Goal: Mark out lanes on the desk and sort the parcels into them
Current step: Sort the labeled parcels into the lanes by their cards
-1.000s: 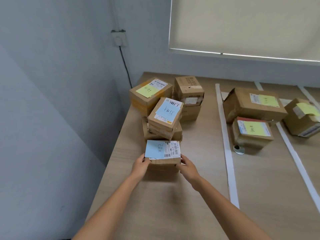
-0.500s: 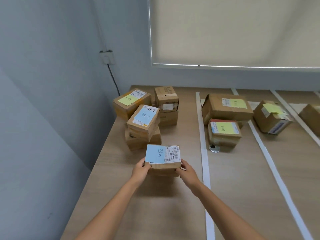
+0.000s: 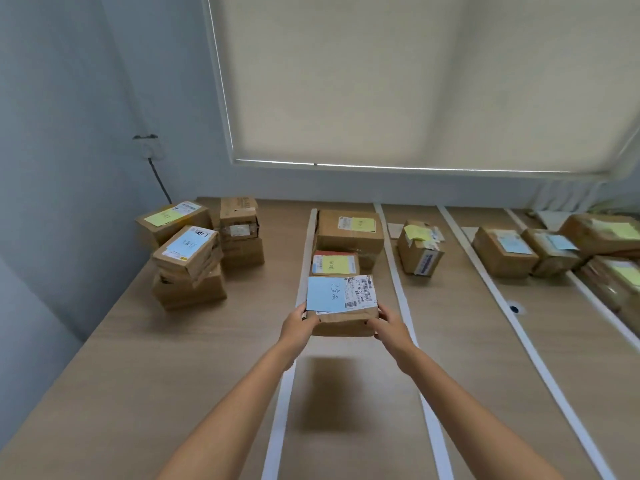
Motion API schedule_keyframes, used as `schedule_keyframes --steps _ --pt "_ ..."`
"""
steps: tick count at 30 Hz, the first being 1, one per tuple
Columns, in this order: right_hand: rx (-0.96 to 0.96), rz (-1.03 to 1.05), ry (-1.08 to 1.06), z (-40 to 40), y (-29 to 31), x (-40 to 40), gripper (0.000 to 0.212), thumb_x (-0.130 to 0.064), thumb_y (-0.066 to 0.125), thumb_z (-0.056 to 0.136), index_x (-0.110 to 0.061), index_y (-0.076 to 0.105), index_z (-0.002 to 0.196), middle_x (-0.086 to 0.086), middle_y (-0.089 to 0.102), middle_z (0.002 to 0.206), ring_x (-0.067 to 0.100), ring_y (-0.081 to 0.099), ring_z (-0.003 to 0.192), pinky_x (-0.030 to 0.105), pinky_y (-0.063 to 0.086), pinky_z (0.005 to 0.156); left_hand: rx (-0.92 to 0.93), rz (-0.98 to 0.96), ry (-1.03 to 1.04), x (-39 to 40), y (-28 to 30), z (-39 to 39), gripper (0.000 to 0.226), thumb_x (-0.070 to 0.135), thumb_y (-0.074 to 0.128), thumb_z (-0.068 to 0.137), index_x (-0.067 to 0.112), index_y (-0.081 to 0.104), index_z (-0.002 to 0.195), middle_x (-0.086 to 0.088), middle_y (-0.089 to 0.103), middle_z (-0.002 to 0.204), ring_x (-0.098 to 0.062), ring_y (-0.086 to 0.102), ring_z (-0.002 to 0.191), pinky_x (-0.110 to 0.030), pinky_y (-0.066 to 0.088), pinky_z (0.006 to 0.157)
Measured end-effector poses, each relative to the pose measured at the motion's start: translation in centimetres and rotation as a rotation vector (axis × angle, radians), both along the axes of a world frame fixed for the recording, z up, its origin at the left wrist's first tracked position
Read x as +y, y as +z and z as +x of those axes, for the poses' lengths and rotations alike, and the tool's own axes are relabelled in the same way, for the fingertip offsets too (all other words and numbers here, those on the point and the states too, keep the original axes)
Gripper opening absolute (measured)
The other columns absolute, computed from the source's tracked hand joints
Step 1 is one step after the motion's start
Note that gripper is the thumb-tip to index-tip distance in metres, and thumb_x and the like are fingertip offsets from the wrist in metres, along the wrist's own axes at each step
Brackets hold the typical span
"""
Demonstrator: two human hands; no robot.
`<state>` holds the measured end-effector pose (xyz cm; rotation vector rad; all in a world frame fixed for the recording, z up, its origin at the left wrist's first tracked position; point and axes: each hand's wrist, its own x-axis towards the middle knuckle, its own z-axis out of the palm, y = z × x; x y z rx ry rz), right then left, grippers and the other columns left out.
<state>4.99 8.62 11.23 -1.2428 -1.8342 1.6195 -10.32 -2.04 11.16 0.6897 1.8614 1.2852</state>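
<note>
I hold a small cardboard parcel with a blue note (image 3: 341, 299) in the air above the desk (image 3: 173, 358). My left hand (image 3: 299, 325) grips its left end and my right hand (image 3: 388, 327) grips its right end. Its shadow falls on the desk between two white tape strips (image 3: 408, 323). Behind it in that lane lie a parcel with a yellow note (image 3: 335, 264) and a larger one (image 3: 349, 232). An unsorted pile of parcels (image 3: 194, 258) stands at the far left.
More white tape strips (image 3: 512, 327) run towards the wall and mark further lanes. One yellow-noted parcel (image 3: 419, 249) sits in the second lane, and several parcels (image 3: 505, 251) with blue and yellow notes crowd the right. A small dark hole (image 3: 515, 309) is in the desk.
Both hands lifted the blue-note parcel off the desk by the pile and carried it right, over the first tape strip. My view swung right, showing more lanes.
</note>
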Motion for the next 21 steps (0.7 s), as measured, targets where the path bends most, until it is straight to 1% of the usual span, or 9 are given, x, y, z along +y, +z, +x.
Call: schedule_keyframes --steps 3,6,8,10,11,16,17,20,21 --pt "0.017 0.023 0.002 2.0 0.7 1.3 0.046 -0.009 0.046 0.089 -0.028 0.05 0.131 -0.005 0.058 0.124 0.015 0.052 0.107 0.023 0.042 0.078 0.015 0.005 -0.015 1.7 0.6 1.8 0.045 0.015 0.045 0.094 0.023 0.044 0.138 0.004 0.052 0.136 -0.014 0.047 0.114 -0.023 0.038 0.085" --pt "0.024 0.026 -0.017 3.2 0.7 2.2 0.046 -0.009 0.046 0.089 -0.029 0.049 0.13 -0.005 0.058 0.125 0.016 0.052 0.109 0.027 0.044 0.085 0.013 -0.01 -0.024 3.1 0.4 3.1 0.046 0.017 0.042 0.096 0.022 0.039 0.141 0.003 0.047 0.142 -0.018 0.042 0.126 -0.028 0.04 0.096" --pt "0.02 0.021 -0.04 4.1 0.5 2.6 0.048 -0.008 0.045 0.089 -0.026 0.048 0.134 -0.003 0.058 0.127 0.017 0.052 0.111 0.026 0.046 0.085 -0.015 -0.012 -0.031 4.1 0.2 3.9 0.046 0.018 0.042 0.097 0.024 0.038 0.142 0.005 0.048 0.141 -0.015 0.043 0.121 -0.028 0.039 0.091" --pt "0.026 0.027 -0.062 5.1 0.2 3.0 0.051 -0.006 0.045 0.089 -0.026 0.046 0.136 -0.002 0.058 0.126 0.017 0.053 0.107 0.021 0.045 0.077 -0.033 -0.002 -0.038 5.1 0.0 4.6 0.045 0.018 0.042 0.096 0.025 0.038 0.141 0.006 0.049 0.139 -0.011 0.042 0.112 -0.027 0.037 0.086" --pt "0.03 0.033 -0.066 5.6 0.2 3.4 0.052 -0.006 0.045 0.088 -0.027 0.046 0.136 -0.002 0.058 0.126 0.016 0.053 0.106 0.02 0.044 0.076 -0.042 0.003 -0.034 5.7 -0.1 5.0 0.045 0.018 0.042 0.096 0.026 0.038 0.141 0.006 0.05 0.138 -0.01 0.042 0.11 -0.027 0.036 0.085" --pt "0.026 0.046 -0.088 8.8 -0.2 5.9 0.052 -0.005 0.045 0.088 -0.026 0.047 0.135 -0.003 0.059 0.126 0.015 0.054 0.109 0.026 0.047 0.085 -0.07 0.007 -0.035 8.9 -1.0 8.0 0.045 0.019 0.044 0.096 0.028 0.038 0.139 0.007 0.052 0.137 -0.008 0.042 0.108 -0.028 0.036 0.084" --pt "0.027 0.047 -0.094 9.6 -0.2 6.7 0.052 -0.005 0.045 0.088 -0.026 0.047 0.135 -0.003 0.059 0.126 0.015 0.054 0.108 0.025 0.048 0.084 -0.063 0.008 -0.04 9.7 -1.0 8.8 0.044 0.019 0.045 0.096 0.028 0.039 0.139 0.006 0.052 0.137 -0.008 0.042 0.108 -0.028 0.036 0.085" --pt "0.049 0.057 -0.112 12.4 -0.2 9.5 0.05 -0.006 0.048 0.089 -0.025 0.046 0.136 -0.003 0.058 0.125 0.012 0.054 0.105 0.016 0.047 0.072 -0.041 0.028 -0.049 12.7 -0.8 11.6 0.043 0.017 0.047 0.095 0.028 0.042 0.136 0.005 0.053 0.135 -0.01 0.045 0.107 -0.026 0.037 0.084" --pt "0.056 0.061 -0.128 13.6 -0.3 10.6 0.051 -0.006 0.048 0.089 -0.024 0.046 0.136 -0.003 0.058 0.125 0.013 0.054 0.106 0.016 0.047 0.072 -0.027 0.041 -0.057 13.9 -0.8 12.7 0.042 0.017 0.047 0.094 0.028 0.044 0.134 0.005 0.054 0.134 -0.01 0.047 0.108 -0.025 0.038 0.083"
